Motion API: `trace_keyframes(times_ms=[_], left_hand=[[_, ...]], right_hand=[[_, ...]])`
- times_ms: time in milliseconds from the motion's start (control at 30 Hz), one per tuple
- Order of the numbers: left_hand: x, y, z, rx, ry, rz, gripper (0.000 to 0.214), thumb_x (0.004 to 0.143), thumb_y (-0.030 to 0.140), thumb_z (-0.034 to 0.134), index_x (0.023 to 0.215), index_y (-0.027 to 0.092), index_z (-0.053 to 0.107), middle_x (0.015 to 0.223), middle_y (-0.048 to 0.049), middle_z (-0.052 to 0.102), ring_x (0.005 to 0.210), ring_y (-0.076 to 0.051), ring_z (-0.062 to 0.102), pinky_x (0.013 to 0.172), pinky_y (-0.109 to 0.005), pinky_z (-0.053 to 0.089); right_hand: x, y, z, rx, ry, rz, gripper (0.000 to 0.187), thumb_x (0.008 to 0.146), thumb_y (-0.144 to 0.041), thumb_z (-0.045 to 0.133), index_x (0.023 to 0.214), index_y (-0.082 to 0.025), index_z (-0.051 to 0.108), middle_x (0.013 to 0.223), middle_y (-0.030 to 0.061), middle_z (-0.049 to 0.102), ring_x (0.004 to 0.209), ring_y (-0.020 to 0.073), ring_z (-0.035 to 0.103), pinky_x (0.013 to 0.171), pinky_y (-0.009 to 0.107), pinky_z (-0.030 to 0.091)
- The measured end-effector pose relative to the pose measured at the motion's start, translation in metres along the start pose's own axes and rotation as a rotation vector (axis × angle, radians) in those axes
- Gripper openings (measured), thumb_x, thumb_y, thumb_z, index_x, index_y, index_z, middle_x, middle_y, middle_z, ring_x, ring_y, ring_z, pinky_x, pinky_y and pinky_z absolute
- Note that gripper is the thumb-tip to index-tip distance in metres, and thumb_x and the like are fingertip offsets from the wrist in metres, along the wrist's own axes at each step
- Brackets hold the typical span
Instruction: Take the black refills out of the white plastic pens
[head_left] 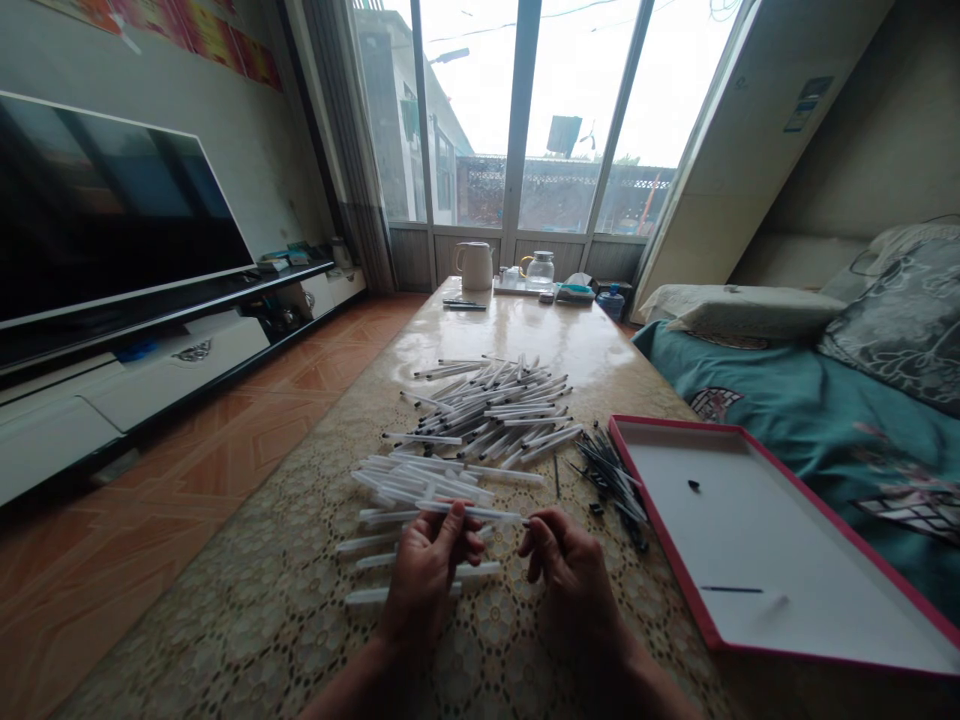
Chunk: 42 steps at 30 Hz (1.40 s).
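Note:
My left hand (pixel 435 560) is closed around a white pen barrel (pixel 487 513), held almost level above the table with its end pointing right. At that end my right hand (pixel 566 560) pinches a small dark piece, mostly hidden by the fingers, so its kind is unclear. White pen barrels (pixel 409 480) lie loosely around and beyond my left hand. Farther back is a larger heap of white pens with dark ends (pixel 499 405). Thin black refills (pixel 611 480) and small black parts (pixel 596 509) lie beyond my right hand, beside the tray.
A red-rimmed white tray (pixel 675 570) at the right holds a dark thin stick (pixel 731 589), a small black piece (pixel 694 486) and a whitish piece. A pitcher (pixel 475 268) and glass jar (pixel 540 270) stand at the table's far end. A sofa (pixel 765 400) borders the right side.

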<state>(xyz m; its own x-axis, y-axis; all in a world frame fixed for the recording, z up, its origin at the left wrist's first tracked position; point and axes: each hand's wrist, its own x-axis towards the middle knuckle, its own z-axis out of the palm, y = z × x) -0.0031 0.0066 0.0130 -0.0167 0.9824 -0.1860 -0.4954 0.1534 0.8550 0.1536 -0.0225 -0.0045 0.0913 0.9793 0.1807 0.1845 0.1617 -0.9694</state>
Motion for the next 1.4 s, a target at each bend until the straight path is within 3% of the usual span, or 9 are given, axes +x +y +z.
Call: trace_keyframes(times_ms=[200, 433, 600, 800, 900, 1033, 1200, 1300, 1400], left_hand=[[-0.002, 0.003, 0.002, -0.005, -0.012, -0.01, 0.036, 0.059, 0.039, 0.079, 0.076, 0.01, 0.065, 0.057, -0.0008, 0.065, 0.044, -0.009, 0.055, 0.039, -0.018, 0.044], [0.0, 0.01, -0.002, -0.061, 0.087, -0.011, 0.035, 0.057, 0.033, 0.08, 0.078, 0.011, 0.064, 0.059, -0.0002, 0.065, 0.043, -0.009, 0.055, 0.039, -0.018, 0.043], [0.005, 0.023, -0.008, -0.13, 0.211, 0.081, 0.035, 0.055, 0.029, 0.081, 0.081, 0.013, 0.064, 0.06, 0.0033, 0.063, 0.042, -0.007, 0.053, 0.038, -0.016, 0.04], [-0.004, 0.015, 0.0, 0.133, -0.111, 0.018, 0.036, 0.065, 0.033, 0.075, 0.091, 0.011, 0.065, 0.064, -0.0005, 0.063, 0.045, -0.009, 0.055, 0.038, -0.018, 0.042], [-0.006, 0.011, 0.003, 0.274, -0.188, 0.02, 0.059, 0.066, 0.036, 0.073, 0.116, 0.012, 0.054, 0.065, 0.0003, 0.063, 0.043, -0.012, 0.057, 0.035, -0.021, 0.044], [-0.004, 0.01, 0.0, 0.34, -0.098, 0.113, 0.073, 0.072, 0.036, 0.068, 0.132, 0.014, 0.032, 0.067, 0.0018, 0.062, 0.043, -0.012, 0.057, 0.034, -0.02, 0.044], [-0.001, 0.008, -0.004, 0.362, -0.056, 0.183, 0.06, 0.078, 0.036, 0.061, 0.128, 0.018, 0.034, 0.074, 0.0003, 0.063, 0.047, -0.011, 0.058, 0.035, -0.018, 0.043], [-0.002, 0.008, -0.003, 0.344, -0.065, 0.184, 0.053, 0.077, 0.037, 0.061, 0.122, 0.017, 0.04, 0.071, 0.0014, 0.062, 0.045, -0.01, 0.056, 0.034, -0.017, 0.041], [-0.003, 0.008, -0.002, 0.321, -0.055, 0.19, 0.05, 0.075, 0.038, 0.063, 0.116, 0.017, 0.043, 0.068, 0.0025, 0.061, 0.043, -0.01, 0.056, 0.034, -0.017, 0.04]], right_hand=[[0.002, -0.003, -0.001, 0.174, 0.042, 0.091, 0.02, 0.081, -0.036, 0.058, 0.088, -0.019, 0.053, 0.064, -0.0037, 0.053, 0.047, 0.0088, 0.045, 0.041, 0.018, 0.033], [0.005, -0.008, -0.011, -0.003, 0.069, -0.006, 0.022, 0.084, -0.038, 0.053, 0.075, -0.017, 0.054, 0.058, -0.0041, 0.045, 0.053, 0.0109, 0.044, 0.049, 0.02, 0.037], [0.013, -0.011, -0.036, -0.253, 0.379, -0.053, 0.025, 0.084, -0.042, 0.05, 0.082, -0.018, 0.054, 0.06, -0.0023, 0.05, 0.051, 0.0131, 0.046, 0.048, 0.022, 0.037], [0.026, -0.004, -0.07, -0.448, 0.798, 0.056, 0.037, 0.084, -0.044, 0.05, 0.105, -0.014, 0.051, 0.064, 0.0043, 0.062, 0.049, 0.0181, 0.056, 0.051, 0.027, 0.042], [0.029, 0.002, -0.077, -0.446, 0.813, 0.107, 0.052, 0.082, -0.044, 0.053, 0.121, -0.011, 0.042, 0.065, 0.0041, 0.063, 0.044, 0.0183, 0.055, 0.048, 0.028, 0.042], [0.029, 0.011, -0.075, -0.48, 0.755, 0.031, 0.051, 0.08, -0.04, 0.054, 0.121, -0.011, 0.045, 0.069, 0.0047, 0.062, 0.052, 0.0192, 0.058, 0.053, 0.029, 0.046], [0.03, 0.013, -0.075, -0.623, 0.723, -0.068, 0.04, 0.077, -0.03, 0.054, 0.112, -0.01, 0.055, 0.112, 0.0193, 0.05, 0.066, 0.0185, 0.06, 0.067, 0.034, 0.051], [0.029, 0.005, -0.075, -0.624, 0.754, -0.098, 0.038, 0.077, -0.03, 0.053, 0.11, -0.01, 0.057, 0.113, 0.0194, 0.048, 0.072, 0.0209, 0.061, 0.065, 0.035, 0.052], [0.024, -0.008, -0.062, -0.479, 0.603, -0.092, 0.028, 0.084, -0.033, 0.048, 0.099, -0.013, 0.06, 0.1, 0.0135, 0.056, 0.063, 0.0178, 0.062, 0.056, 0.031, 0.051]])
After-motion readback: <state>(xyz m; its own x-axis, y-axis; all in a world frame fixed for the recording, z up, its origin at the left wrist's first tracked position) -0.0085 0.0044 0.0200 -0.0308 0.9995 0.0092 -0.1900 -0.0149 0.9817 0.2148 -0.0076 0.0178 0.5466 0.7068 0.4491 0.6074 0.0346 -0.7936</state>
